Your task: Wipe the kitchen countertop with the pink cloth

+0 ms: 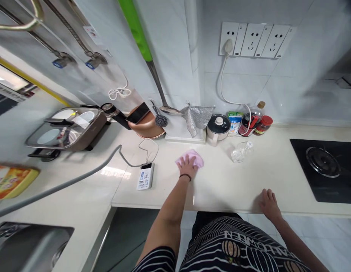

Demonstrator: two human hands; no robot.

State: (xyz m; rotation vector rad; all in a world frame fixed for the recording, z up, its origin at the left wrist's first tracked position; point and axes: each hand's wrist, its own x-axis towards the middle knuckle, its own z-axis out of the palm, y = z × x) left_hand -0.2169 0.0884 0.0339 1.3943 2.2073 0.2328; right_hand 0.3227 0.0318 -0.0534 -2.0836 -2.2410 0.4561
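Observation:
My left hand (187, 166) presses a pink cloth (195, 154) onto the white countertop (220, 181), its fingers bent over the fabric and a dark band round the wrist. Near the counter's front edge rests my right hand (268, 206), holding nothing, its fingers loosely bent and slightly apart. A clear glass bottle (240, 152) with a white cap lies on its side between the two hands, farther back. Left of the cloth is a white power bank (146, 176) with a cable.
Behind the cloth stand a copper-coloured pot (148, 126) with a phone (138, 112) on it, a small lidded cooker (218, 126) and several jars. A black stove (324, 166) is at right. A grey hose (79, 179) crosses the left counter above the sink (36, 245).

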